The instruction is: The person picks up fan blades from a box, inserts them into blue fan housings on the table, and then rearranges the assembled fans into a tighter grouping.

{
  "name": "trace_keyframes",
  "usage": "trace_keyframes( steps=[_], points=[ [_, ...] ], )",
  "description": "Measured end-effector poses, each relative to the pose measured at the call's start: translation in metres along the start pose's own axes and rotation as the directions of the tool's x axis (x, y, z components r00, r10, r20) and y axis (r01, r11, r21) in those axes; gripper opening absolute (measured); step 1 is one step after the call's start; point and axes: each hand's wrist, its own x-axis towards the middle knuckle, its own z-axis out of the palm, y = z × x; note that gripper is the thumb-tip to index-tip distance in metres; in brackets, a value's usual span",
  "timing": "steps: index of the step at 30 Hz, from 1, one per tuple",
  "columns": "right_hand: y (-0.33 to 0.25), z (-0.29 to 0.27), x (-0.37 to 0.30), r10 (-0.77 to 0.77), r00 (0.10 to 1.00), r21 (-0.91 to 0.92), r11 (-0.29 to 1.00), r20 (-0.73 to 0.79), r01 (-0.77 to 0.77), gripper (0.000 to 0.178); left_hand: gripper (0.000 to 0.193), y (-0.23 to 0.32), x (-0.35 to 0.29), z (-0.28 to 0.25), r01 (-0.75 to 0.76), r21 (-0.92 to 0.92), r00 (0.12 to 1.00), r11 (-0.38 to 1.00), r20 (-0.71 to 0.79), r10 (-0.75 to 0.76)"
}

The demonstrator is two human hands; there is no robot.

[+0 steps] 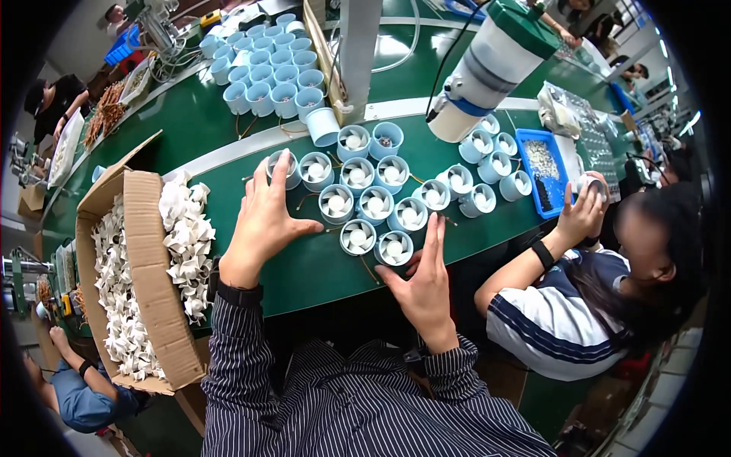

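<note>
A cluster of light-blue round cups [375, 204], most with a white fan wheel inside, stands on the green table in front of me. My left hand [263, 217] is open at the cluster's left side, thumb spread toward the middle. Its fingertips overlap the leftmost cup [292, 181]; whether they press on it I cannot tell. On the near right side, my right hand [422, 293] is open too, its thumb and fingers beside the nearest cup [394, 249]. One cup at the back [386, 140] shows no fan wheel, only small parts inside. Short brown wires stick out between cups.
At left, a cardboard box [156, 282] holds white fan wheels; more wheels [185, 236] lie beside it. Many blue cups [274, 72] stand far left of a metal post [358, 61]. A co-worker [586, 282] sits at right near a blue tray [541, 167]. A hopper [487, 72] overhangs the table.
</note>
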Motion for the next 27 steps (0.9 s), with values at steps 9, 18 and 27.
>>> trace_keyframes(
  steps=[9, 18, 27],
  points=[
    [-0.002, -0.013, 0.003, 0.101, 0.994, 0.119, 0.987, 0.034, -0.105, 0.126, 0.130, 0.037, -0.008, 0.043, -0.306, -0.037, 0.949, 0.951, 0.066, 0.308],
    [0.024, -0.016, 0.013, 0.073, 0.975, 0.054, 0.997, -0.209, -0.063, 0.101, 0.112, 0.087, 0.007, 0.096, -0.408, -0.295, 0.913, 0.864, -0.107, 0.395],
    [0.049, -0.015, -0.005, 0.215, 0.933, 0.442, 0.894, -0.290, -0.069, 0.049, 0.063, 0.062, -0.049, 0.029, -0.340, -0.112, 0.931, 0.934, -0.179, 0.318]
  ],
)
